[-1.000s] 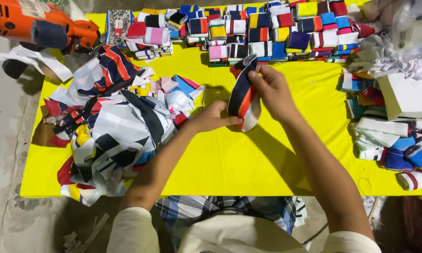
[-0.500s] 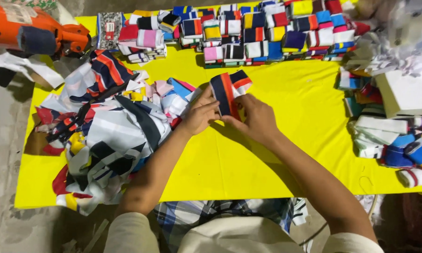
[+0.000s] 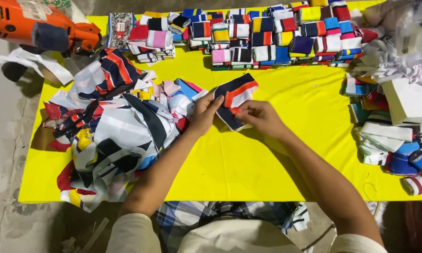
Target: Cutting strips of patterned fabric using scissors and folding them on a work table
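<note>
Where the head view looks down on the yellow surface [image 3: 267,159], both hands meet over its middle on one folded cloth piece [image 3: 236,96], navy with white and orange-red stripes. The left hand [image 3: 204,112] has its grip closed on the piece's left edge, fingers curled up against the fabric. The right hand [image 3: 260,115] pinches the lower right part of the same piece, thumb and fingers clenched on it. The piece lies low over the surface, partly resting on it, between the two hands.

Just left of the left hand spreads a loose heap of striped cloth strips [image 3: 112,126], touching the forearm. Along the far edge stand rows of folded cloth bundles [image 3: 267,33] in many colours. More folded bundles [image 3: 398,145] lie at the right edge, beside a white box [image 3: 412,100]. An orange power tool [image 3: 37,28] sits at the far left corner.
</note>
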